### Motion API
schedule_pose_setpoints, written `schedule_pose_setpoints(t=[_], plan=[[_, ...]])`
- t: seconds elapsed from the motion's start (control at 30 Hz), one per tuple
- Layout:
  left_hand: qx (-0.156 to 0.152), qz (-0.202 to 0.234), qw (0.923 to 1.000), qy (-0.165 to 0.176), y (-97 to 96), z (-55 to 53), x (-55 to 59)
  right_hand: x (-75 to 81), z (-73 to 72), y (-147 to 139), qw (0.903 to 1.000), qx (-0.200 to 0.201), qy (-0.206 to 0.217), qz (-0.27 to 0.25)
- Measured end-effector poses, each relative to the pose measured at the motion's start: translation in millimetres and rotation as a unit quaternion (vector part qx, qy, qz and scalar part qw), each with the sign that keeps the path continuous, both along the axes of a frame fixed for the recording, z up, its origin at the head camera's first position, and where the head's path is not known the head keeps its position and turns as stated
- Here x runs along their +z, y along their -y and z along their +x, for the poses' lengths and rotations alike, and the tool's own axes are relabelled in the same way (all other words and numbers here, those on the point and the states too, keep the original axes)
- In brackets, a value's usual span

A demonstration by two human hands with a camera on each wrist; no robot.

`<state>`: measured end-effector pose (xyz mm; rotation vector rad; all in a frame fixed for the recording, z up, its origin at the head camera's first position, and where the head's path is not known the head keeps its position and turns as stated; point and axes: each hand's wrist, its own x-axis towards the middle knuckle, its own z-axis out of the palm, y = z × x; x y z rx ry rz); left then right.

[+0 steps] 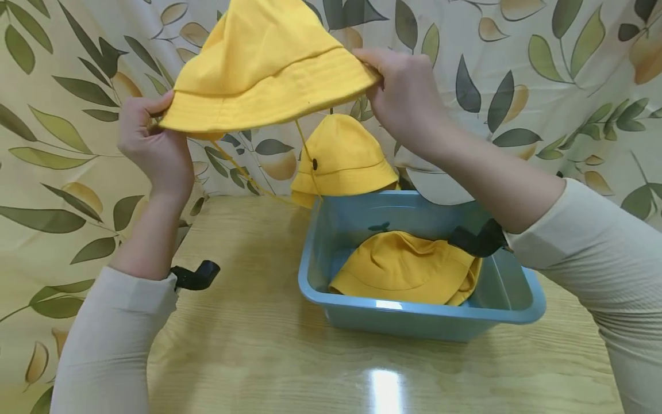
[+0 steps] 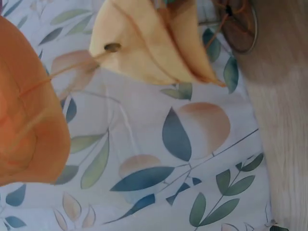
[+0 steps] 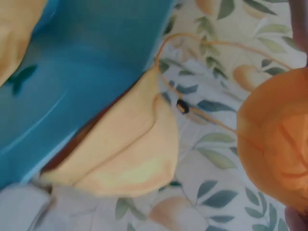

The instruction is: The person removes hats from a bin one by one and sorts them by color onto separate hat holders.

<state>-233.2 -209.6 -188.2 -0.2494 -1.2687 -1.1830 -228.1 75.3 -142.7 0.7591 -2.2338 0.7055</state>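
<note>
A yellow bucket hat (image 1: 269, 80) is held up by its brim, crown upward. My left hand (image 1: 155, 138) pinches the brim's left end between thumb and fingers, and my right hand (image 1: 408, 92) grips its right end. From beneath the brim hangs a thin yellow chin cord (image 1: 243, 172) with a dark bead (image 1: 314, 164) on it. Both wrist views catch the hat's underside, as orange cloth (image 2: 33, 115) at the left wrist view's edge and an orange brim (image 3: 255, 139) at the right wrist view's edge.
A second yellow hat (image 1: 343, 161) sits behind the blue tub (image 1: 398, 315), near its back left corner. Inside the tub lies another yellow hat (image 1: 403, 270). A white cap (image 1: 439, 185) is at the tub's back rim, partly behind my right forearm. Leaf-print cloth (image 1: 584, 115) backs the wooden table (image 1: 243, 345).
</note>
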Motion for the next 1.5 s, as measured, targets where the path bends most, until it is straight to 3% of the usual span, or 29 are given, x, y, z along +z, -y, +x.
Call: schedule_pose_setpoints(t=[0.17, 0.23, 0.3, 0.43, 0.47, 0.53, 0.63, 0.67, 0.7, 0.77, 0.87, 0.9, 1.03, 1.13, 1.33, 1.5], plan=[[-0.03, 0.026, 0.998, -0.05, 4.3, -7.6, 15.4, 10.6, -14.2, 20.9, 0.9974, 0.003, 0.025, -0.068], [-0.052, 0.037, 0.9958, -0.065, 4.9, -12.0, 16.9, 11.3, -24.2, 27.3, 0.9958, 0.004, 0.019, -0.09], [-0.045, 0.032, 0.9963, -0.066, 5.2, -19.5, 14.2, 9.4, -35.0, 31.6, 0.9918, 0.007, 0.036, -0.122], [-0.001, 0.013, 0.9996, -0.027, 2.4, -37.3, 3.2, 2.0, -55.9, 35.2, 0.9733, 0.034, 0.079, -0.213], [-0.028, 0.027, 0.9991, -0.018, 1.4, -42.5, 1.0, -0.1, -60.6, 35.1, 0.9696, 0.032, 0.083, -0.228], [-0.026, 0.027, 0.9993, 0.008, -1.2, -53.3, -3.9, -4.7, -70.6, 33.3, 0.9676, 0.025, 0.069, -0.242], [0.035, -0.001, 0.9967, 0.074, -7.4, -67.7, -9.6, -11.7, -85.2, 27.9, 0.97, -0.01, 0.04, -0.24], [0.043, -0.005, 0.9944, 0.097, -10.1, -72.2, -10.8, -13.8, -90.1, 25.7, 0.9697, -0.016, 0.036, -0.241], [0.102, -0.035, 0.9866, 0.123, -12.8, -76.6, -13.1, -15.8, -94.7, 23.3, 0.9698, -0.022, 0.033, -0.241], [0.145, -0.069, 0.9723, 0.17, -19.2, -84.5, -17.2, -19.8, -103.2, 18.1, 0.97, -0.042, 0.033, -0.237], [0.147, -0.103, 0.9575, 0.226, -28.5, -95.7, -28.7, -28.8, -112.9, 9.4, 0.9721, -0.074, 0.037, -0.219], [0.16, -0.121, 0.9485, 0.246, -31.0, -98.7, -34.6, -32.9, -115.3, 6.5, 0.9731, -0.085, 0.039, -0.21], [0.141, -0.155, 0.9268, 0.312, -37.8, -104.5, -59.1, -51.2, -123.0, -3.3, 0.9757, -0.095, 0.069, -0.185], [0.116, -0.183, 0.9168, 0.336, -40.2, -104.1, -73.3, -63.5, -127.3, -10.3, 0.977, -0.106, 0.09, -0.162], [0.065, -0.274, 0.8952, 0.345, -48.0, -100.6, -95.9, -88.2, -128.9, -33.0, 0.9737, -0.132, 0.152, -0.108], [0.026, -0.34, 0.8769, 0.339, -50.7, -97.3, -118.9, -110.5, -123.4, -50.1, 0.9768, -0.131, 0.168, 0.024]])
